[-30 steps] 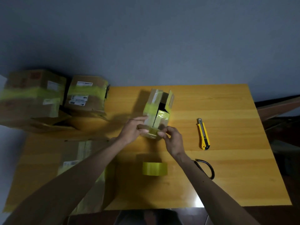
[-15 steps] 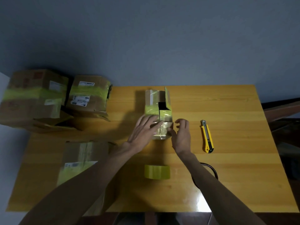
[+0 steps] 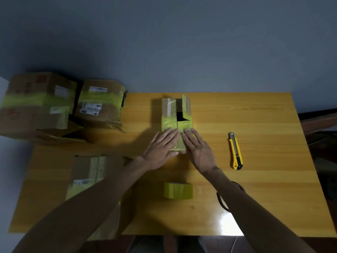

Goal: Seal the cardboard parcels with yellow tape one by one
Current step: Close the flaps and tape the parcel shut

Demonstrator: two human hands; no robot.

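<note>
Both the left hand [image 3: 160, 147] and right hand [image 3: 199, 149] press flat, fingers straight, on the small cardboard parcel [image 3: 176, 123]; the yellow tape roll [image 3: 178, 190] sits nearer the viewer.

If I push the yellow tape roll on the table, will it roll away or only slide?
The tape roll seems to stand on its rim, with no hole showing, so a push would probably make it roll rather than slide. The table looks smooth and glossy, so it might travel far.

Tape roll [image 3: 178, 190] before parcel [image 3: 176, 121], knife [image 3: 235, 151] right.
</note>
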